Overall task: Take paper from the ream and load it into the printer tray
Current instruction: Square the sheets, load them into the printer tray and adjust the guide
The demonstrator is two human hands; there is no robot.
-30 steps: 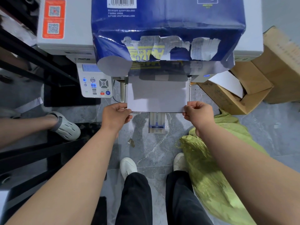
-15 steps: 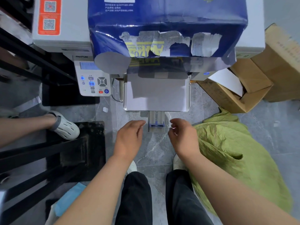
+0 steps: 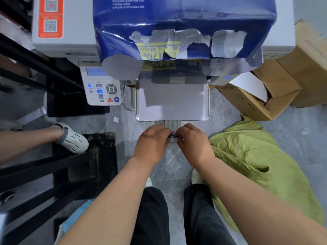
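Note:
A blue, torn-open ream [image 3: 184, 27] lies on top of the white printer [image 3: 67, 43]. Below it the pulled-out printer tray [image 3: 207, 103] holds a white stack of paper [image 3: 173, 103]. A grey extension with a blue paper guide [image 3: 175, 136] sticks out of the tray's front edge. My left hand [image 3: 153, 140] and my right hand [image 3: 192, 140] meet at that guide, fingertips pinching it from either side. Neither hand holds paper.
The printer's control panel [image 3: 101, 85] is left of the tray. Open cardboard boxes [image 3: 261, 96] stand at the right, a green bag [image 3: 256, 165] lies on the floor beside my right arm. Another person's foot in a white clog [image 3: 72, 138] and a black frame [image 3: 53, 167] are at the left.
Both hands let go of the paper stack, which now lies in the tray, then drew back and came together on the blue guide at the tray's front.

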